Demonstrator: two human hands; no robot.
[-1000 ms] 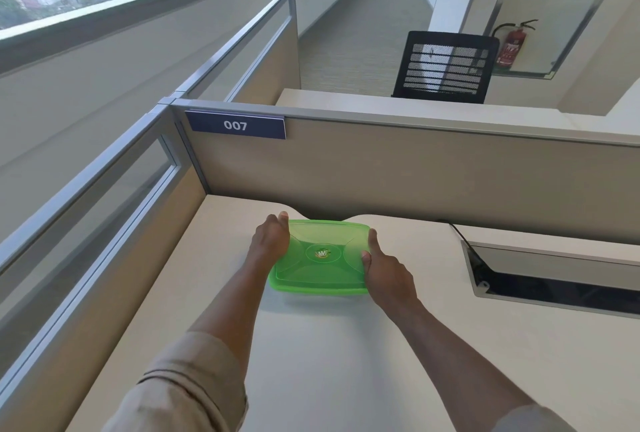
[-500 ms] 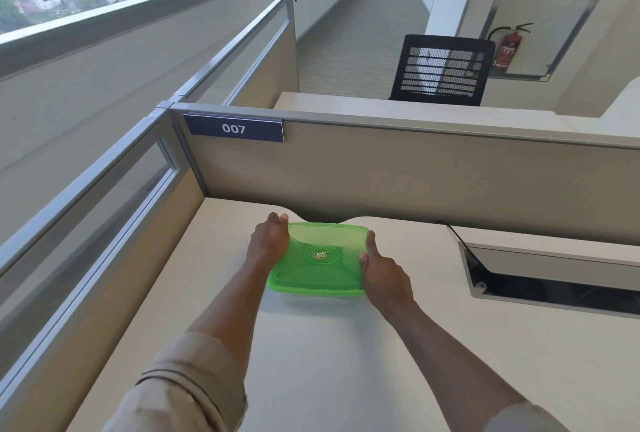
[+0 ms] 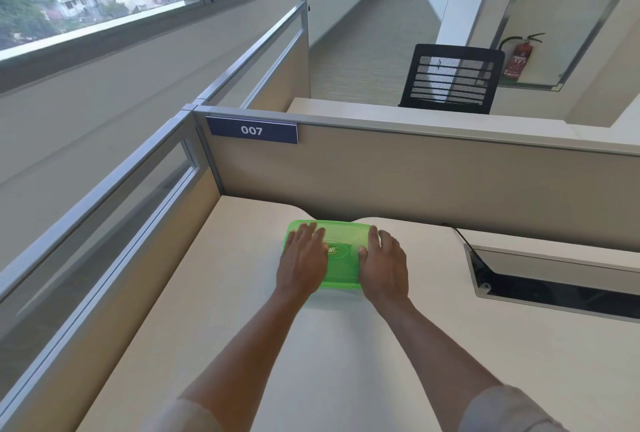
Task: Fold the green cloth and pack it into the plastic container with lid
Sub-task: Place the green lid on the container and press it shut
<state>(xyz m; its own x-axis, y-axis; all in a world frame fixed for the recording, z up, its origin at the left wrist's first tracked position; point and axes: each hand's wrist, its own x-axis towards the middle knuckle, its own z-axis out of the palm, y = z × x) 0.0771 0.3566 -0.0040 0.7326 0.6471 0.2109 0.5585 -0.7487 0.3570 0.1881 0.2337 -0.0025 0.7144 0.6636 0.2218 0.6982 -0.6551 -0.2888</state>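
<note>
We see a green plastic container (image 3: 341, 255) standing on the pale desk (image 3: 242, 327), close to the rear partition (image 3: 415, 182) and roughly midway across the worktop. Its translucent green lid (image 3: 343, 235) sits on top and appears fully seated, edges aligned with the body. A round embossed logo is visible at the lid's centre, between the two hands.

The left hand (image 3: 303, 260) lies flat, palm down, on the left portion of the lid, fingers (image 3: 310, 234) extended and slightly spread toward the far edge. The right hand (image 3: 384, 261) lies flat on the right portion, fingers extended, thumb (image 3: 362, 256) angled inward on the lid surface. Neither hand is curled around anything; both are open and rest on the lid from above (contact is by palm and fingers, not a pinch or clasp). Both forearms reach forward from the bottom of the view, with rolled beige sleeves (image 3: 509, 411) at the lower corners.

The green cloth cannot be told apart through the tinted plastic, so we cannot confirm its position from this view.

To the right of the container, well apart, a recessed cable tray (image 3: 554, 286) is set into the desk, with a black cable (image 3: 460, 234) running to its rear corner. A label reading 007 (image 3: 251, 130) is mounted on the partition's upper left.
</note>
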